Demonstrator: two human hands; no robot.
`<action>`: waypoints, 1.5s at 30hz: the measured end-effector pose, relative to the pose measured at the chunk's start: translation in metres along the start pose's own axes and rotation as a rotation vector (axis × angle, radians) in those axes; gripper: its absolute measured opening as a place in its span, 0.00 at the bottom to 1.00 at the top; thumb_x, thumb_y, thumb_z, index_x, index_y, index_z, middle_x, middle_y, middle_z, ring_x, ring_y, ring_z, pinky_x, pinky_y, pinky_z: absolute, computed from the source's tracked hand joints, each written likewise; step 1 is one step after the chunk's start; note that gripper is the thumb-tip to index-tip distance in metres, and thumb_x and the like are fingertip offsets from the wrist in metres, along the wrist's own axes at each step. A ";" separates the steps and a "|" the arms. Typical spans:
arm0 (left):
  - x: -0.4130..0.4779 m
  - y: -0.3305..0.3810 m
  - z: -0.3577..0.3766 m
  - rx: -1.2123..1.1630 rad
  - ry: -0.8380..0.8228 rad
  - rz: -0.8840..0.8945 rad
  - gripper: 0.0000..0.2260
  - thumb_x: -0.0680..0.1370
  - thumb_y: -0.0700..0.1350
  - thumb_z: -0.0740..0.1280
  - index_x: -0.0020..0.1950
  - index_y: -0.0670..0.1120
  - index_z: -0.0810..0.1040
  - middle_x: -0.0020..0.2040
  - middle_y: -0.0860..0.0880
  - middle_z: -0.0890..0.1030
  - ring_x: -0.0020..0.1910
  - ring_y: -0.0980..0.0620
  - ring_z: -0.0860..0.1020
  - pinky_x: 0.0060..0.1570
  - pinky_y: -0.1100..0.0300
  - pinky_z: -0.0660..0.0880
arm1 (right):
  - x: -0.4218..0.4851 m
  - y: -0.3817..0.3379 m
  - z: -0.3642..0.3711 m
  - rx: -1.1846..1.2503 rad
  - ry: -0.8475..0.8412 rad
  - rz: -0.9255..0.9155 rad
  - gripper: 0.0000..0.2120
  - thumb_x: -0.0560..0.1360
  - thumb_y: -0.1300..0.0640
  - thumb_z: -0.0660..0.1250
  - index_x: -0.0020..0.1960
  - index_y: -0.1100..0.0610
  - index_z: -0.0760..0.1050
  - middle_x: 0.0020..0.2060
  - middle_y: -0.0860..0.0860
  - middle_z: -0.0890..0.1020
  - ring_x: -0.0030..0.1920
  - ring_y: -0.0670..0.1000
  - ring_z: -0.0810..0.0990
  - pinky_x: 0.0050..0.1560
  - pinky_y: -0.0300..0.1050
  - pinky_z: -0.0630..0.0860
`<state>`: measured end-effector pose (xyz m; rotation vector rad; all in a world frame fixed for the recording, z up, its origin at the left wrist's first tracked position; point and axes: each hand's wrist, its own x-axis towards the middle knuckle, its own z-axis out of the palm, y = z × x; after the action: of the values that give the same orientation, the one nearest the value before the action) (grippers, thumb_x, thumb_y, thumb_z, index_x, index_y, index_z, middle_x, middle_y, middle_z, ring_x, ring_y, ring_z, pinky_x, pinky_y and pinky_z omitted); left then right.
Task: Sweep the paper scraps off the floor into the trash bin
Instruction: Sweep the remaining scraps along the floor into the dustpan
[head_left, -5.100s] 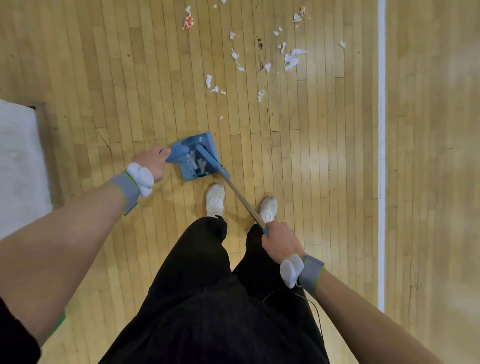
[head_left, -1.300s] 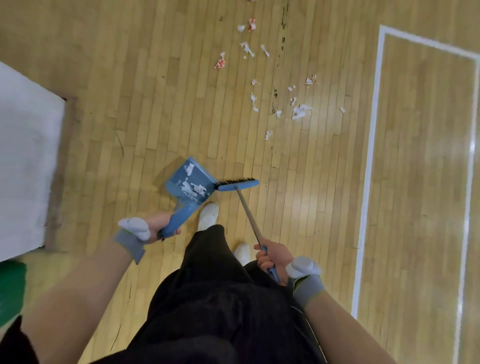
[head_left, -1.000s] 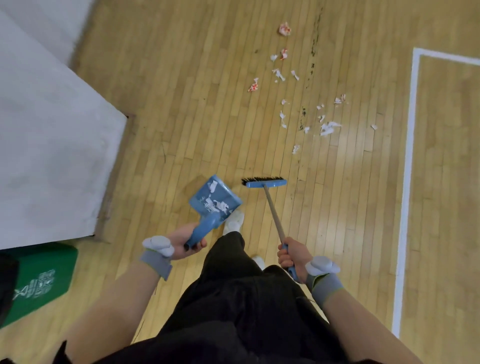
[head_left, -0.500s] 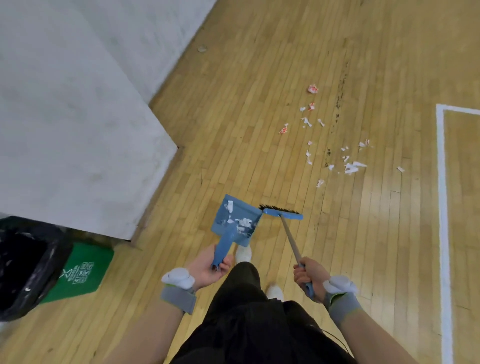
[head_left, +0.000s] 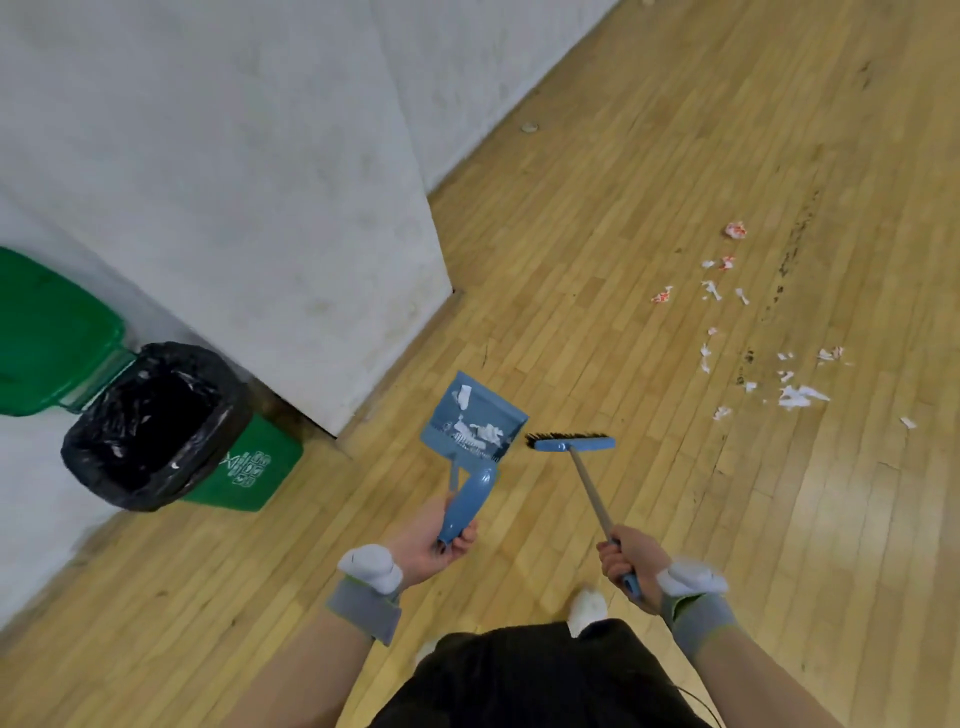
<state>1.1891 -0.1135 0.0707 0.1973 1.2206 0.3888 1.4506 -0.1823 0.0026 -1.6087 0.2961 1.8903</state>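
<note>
My left hand (head_left: 428, 535) grips the handle of a blue dustpan (head_left: 470, 418), held level above the floor with several white paper scraps lying in it. My right hand (head_left: 626, 558) holds the thin handle of a blue brush (head_left: 571, 442), whose head hangs just right of the pan. A green trash bin (head_left: 244, 470) with a black liner and its lid open stands at the left, by the wall corner. More paper scraps (head_left: 792, 396), white and some red, lie scattered on the wooden floor at the right.
A white wall corner (head_left: 363, 291) juts out between the bin and the scraps. The bin's green lid (head_left: 47, 332) leans back against the wall. My black trousers and white shoe (head_left: 587, 605) show at the bottom. A dark streak marks the floor near the scraps.
The view has turned left and the bin has come fully into sight. Both hands still carry the filled dustpan and the brush, now farther from the scattered scraps.
</note>
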 end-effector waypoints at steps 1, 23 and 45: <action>-0.007 0.000 -0.016 -0.021 0.009 0.024 0.10 0.82 0.40 0.51 0.42 0.45 0.66 0.30 0.47 0.67 0.22 0.54 0.69 0.20 0.68 0.63 | 0.002 0.009 0.016 -0.015 0.000 0.013 0.17 0.83 0.59 0.52 0.36 0.57 0.63 0.23 0.48 0.63 0.14 0.42 0.61 0.13 0.31 0.56; -0.166 0.008 -0.323 -0.319 0.119 0.254 0.10 0.83 0.42 0.59 0.54 0.37 0.76 0.46 0.40 0.76 0.43 0.44 0.85 0.24 0.65 0.78 | -0.004 0.185 0.308 -0.647 -0.056 0.112 0.16 0.83 0.62 0.53 0.37 0.56 0.63 0.29 0.49 0.61 0.14 0.42 0.60 0.14 0.31 0.56; -0.228 0.122 -0.389 -0.313 0.446 0.527 0.04 0.82 0.38 0.58 0.54 0.37 0.70 0.57 0.39 0.71 0.45 0.41 0.85 0.36 0.61 0.82 | 0.062 0.129 0.459 -0.873 -0.258 0.239 0.19 0.81 0.63 0.51 0.32 0.54 0.60 0.18 0.50 0.63 0.13 0.45 0.61 0.14 0.30 0.59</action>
<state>0.7357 -0.1141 0.1819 0.1640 1.5175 1.1209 1.0015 -0.0116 0.0201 -1.8583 -0.5506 2.5843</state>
